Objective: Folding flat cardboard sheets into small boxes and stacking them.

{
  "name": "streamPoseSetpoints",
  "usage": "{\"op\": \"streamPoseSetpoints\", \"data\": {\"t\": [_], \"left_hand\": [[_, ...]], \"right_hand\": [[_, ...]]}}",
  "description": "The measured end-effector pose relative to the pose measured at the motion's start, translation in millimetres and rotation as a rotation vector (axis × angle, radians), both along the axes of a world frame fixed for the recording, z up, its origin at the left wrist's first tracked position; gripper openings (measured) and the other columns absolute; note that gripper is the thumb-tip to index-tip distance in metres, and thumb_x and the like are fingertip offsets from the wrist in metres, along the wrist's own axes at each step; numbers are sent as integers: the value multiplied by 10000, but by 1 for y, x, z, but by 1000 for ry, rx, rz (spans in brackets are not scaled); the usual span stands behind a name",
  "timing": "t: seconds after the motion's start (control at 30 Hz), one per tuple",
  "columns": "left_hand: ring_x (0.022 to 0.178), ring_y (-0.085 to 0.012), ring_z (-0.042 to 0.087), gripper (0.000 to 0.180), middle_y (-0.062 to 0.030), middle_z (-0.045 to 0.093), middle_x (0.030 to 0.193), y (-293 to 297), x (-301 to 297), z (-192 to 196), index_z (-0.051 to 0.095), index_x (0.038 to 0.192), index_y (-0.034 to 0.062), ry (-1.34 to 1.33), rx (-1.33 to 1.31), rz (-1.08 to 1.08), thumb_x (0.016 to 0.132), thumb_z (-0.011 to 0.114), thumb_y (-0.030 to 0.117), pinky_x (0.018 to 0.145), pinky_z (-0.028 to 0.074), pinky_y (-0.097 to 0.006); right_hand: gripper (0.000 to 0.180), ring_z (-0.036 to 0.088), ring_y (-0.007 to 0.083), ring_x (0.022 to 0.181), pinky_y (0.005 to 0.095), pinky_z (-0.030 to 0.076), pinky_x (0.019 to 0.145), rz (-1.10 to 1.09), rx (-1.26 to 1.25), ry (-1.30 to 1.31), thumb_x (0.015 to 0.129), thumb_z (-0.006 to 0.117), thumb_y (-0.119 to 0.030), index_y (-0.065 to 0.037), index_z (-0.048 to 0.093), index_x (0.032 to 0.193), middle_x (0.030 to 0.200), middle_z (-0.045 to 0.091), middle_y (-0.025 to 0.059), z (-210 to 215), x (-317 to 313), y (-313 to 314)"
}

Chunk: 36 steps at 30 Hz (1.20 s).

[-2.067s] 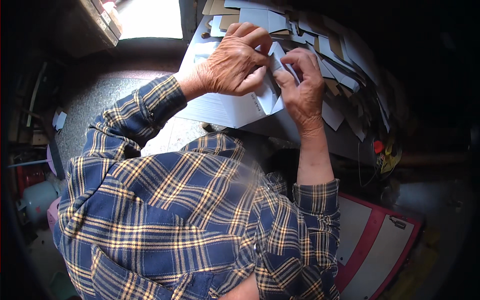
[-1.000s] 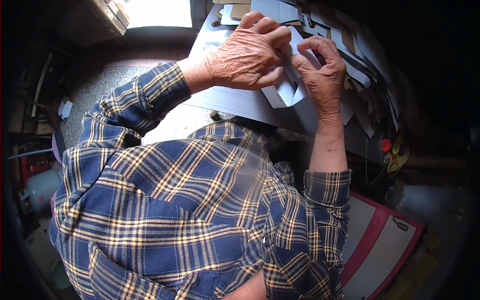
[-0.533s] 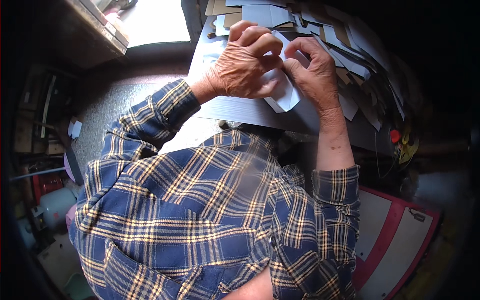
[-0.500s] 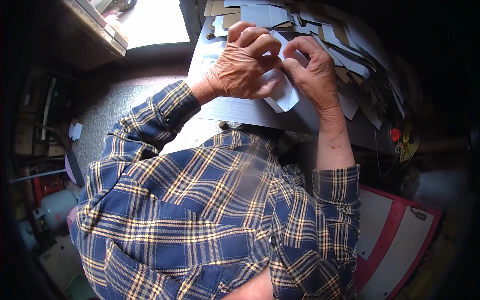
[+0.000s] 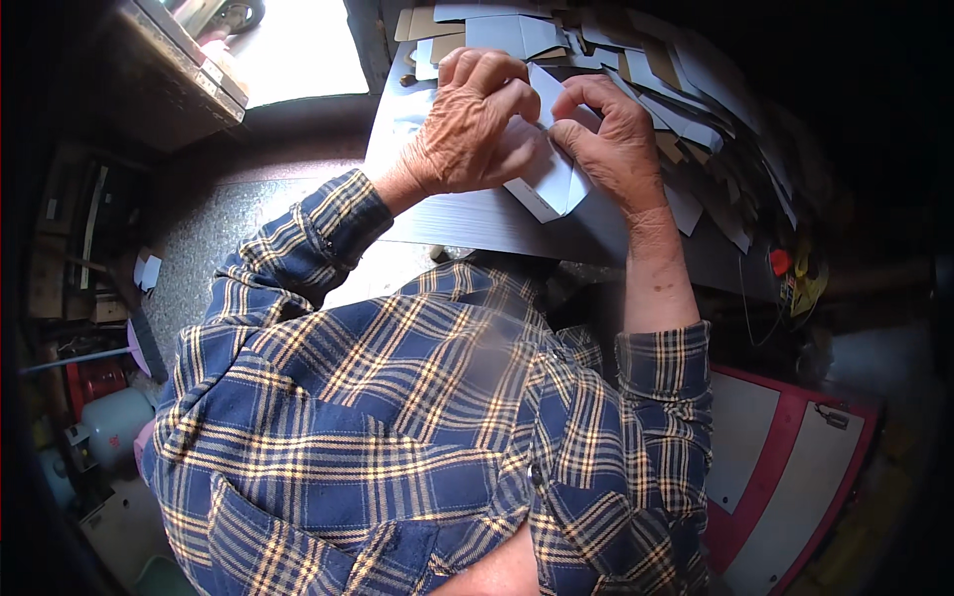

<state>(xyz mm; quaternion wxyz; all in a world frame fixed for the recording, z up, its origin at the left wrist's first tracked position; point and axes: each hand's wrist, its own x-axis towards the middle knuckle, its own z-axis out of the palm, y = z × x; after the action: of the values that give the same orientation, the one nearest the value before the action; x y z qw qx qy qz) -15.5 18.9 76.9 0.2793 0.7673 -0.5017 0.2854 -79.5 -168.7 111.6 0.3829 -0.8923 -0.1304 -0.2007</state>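
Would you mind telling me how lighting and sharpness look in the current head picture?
Head view: the bright opening at upper left is blown out; glare whitens part of the table; left hand, right hand and white box look fairly sharp; a hazy patch softens part of the plaid shirt; upper right nearly black.

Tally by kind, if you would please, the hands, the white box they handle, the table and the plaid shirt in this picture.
Left hand and right hand: 2
White box: 1
Table: 1
Plaid shirt: 1
Total: 5
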Motion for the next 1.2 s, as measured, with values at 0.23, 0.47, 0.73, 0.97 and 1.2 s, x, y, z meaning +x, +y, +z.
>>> {"op": "streamPoseSetpoints", "data": {"t": [0.23,0.47,0.73,0.97,1.2], "left_hand": [[1240,-343,403,623,-177,426,1281,0,15,-13,495,1290,139,199,-163,-175,802,637,499,1039,330,-547],[1401,-331,273,1055,-167,267,1490,13,32,-19,396,1419,107,566,7,-431,636,680,754,1156,247,-502],[1395,-324,296,1118,-147,324,1481,4,26,-24,368,1438,151,778,-107,-475,555,775,703,1166,223,-513],[1367,-322,351,1100,-139,447,1409,4,30,-39,356,1439,209,818,-150,-370,547,803,674,1159,224,-547],[1346,-337,352,930,-159,412,1390,-26,16,-31,332,1415,138,802,-192,-430,713,771,563,1141,281,-501]], "right_hand": [[127,632,258,929,348,490,839,-35,-28,-4,697,673,-45,-54,623,813,936,651,87,1,-2,2],[110,629,268,1003,361,499,883,-32,134,-39,771,681,-80,-44,656,872,1030,663,114,-11,-7,-5],[235,616,259,1005,374,494,898,-39,269,22,826,706,-228,-30,659,945,1071,629,114,-12,-15,-6],[1190,360,322,1311,436,329,1081,16,160,-70,588,674,-787,-65,273,1444,1406,342,182,-37,-43,-22],[1226,366,349,1245,462,335,1054,-129,426,-53,555,865,-353,-99,106,1483,1349,276,195,-71,-45,-11]]}}
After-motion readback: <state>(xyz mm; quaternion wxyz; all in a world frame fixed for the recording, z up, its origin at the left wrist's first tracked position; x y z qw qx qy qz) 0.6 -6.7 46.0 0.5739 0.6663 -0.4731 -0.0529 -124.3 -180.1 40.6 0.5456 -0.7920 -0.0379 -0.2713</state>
